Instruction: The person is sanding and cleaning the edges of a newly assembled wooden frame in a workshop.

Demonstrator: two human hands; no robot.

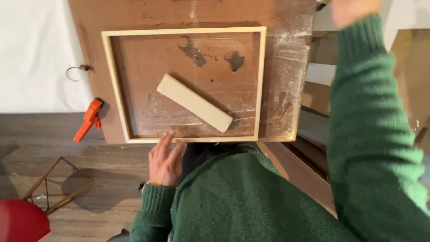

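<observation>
My left hand [165, 162] rests open, fingertips touching the near rail of the frame [259, 85], holding nothing. Right hand [354, 10] is raised at the top edge, mostly cropped, can't tell its grip. Frame lies flat on the board [286, 67], block [195, 102] loose inside. Risk: nothing pins the frame, so a nudge could slide it on the dusty board, and the block could shift.

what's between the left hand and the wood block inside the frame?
Head view: only the near rail of the wooden frame and a dusty stretch of brown board separate the left hand from the wood block.
</observation>
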